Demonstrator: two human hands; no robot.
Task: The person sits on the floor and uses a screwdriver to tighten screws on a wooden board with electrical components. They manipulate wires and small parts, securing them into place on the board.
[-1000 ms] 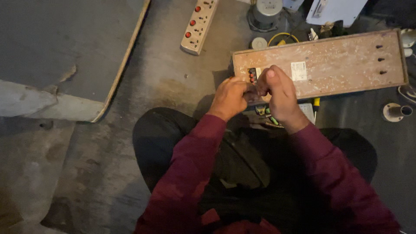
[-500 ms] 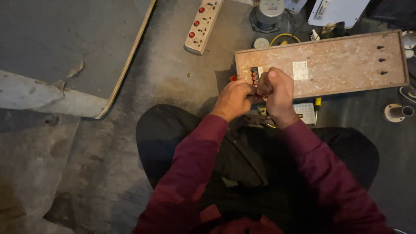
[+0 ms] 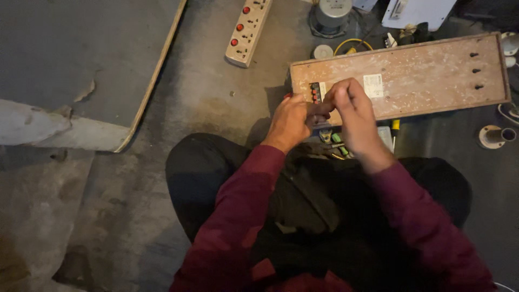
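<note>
concrete floor: we pinch something tiny between left hand and right hand, over worn board's connector block; what's pinched, can't tell.

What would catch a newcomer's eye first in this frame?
The two hands, left hand and right hand, meet at the near left end of a long worn board on the floor, pinching something too small to tell. Beyond the left hand lies a power strip with red switches, and a large grey panel fills the upper left.
</note>
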